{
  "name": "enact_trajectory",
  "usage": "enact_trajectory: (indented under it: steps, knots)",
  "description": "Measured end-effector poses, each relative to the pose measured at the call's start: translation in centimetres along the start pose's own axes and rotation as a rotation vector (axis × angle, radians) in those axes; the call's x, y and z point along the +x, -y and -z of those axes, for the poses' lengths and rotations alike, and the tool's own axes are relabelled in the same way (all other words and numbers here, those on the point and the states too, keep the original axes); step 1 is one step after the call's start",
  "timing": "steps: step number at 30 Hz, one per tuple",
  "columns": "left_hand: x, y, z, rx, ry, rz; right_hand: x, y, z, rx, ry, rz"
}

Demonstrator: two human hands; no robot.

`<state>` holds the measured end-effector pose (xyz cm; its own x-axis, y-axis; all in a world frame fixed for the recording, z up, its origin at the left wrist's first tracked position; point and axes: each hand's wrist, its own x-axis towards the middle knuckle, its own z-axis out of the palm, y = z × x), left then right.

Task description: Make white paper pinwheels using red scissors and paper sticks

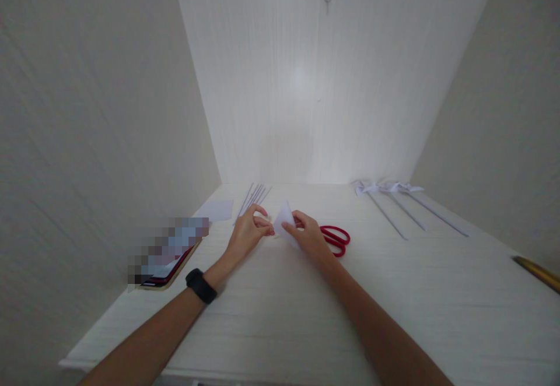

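Both hands (pixel 280 231) pinching folded paper (pixel 283 217)

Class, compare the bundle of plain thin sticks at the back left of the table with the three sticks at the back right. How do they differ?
The plain sticks lie close together in a tight fan; the topped sticks lie spread apart. The plain sticks have bare ends; the topped sticks each carry a white folded piece at the far end. The plain sticks lie just beyond the left hand; the topped sticks lie away from both hands. Both groups are thin, pale and flat on the table.
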<state>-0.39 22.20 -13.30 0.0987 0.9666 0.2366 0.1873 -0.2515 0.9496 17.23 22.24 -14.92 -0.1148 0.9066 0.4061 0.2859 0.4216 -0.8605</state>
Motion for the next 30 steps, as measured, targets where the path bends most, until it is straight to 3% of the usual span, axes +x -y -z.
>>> enact_trajectory:
  steps: [16,30]
  knots:
    - [0.26,0.21,0.13,-0.018,-0.012,0.023,0.46,-0.71,0.26,0.062,-0.034,-0.021]
    - [0.2,0.13,0.05,-0.217,0.017,0.139,0.54,-0.47,0.43,0.066,-0.074,0.009]
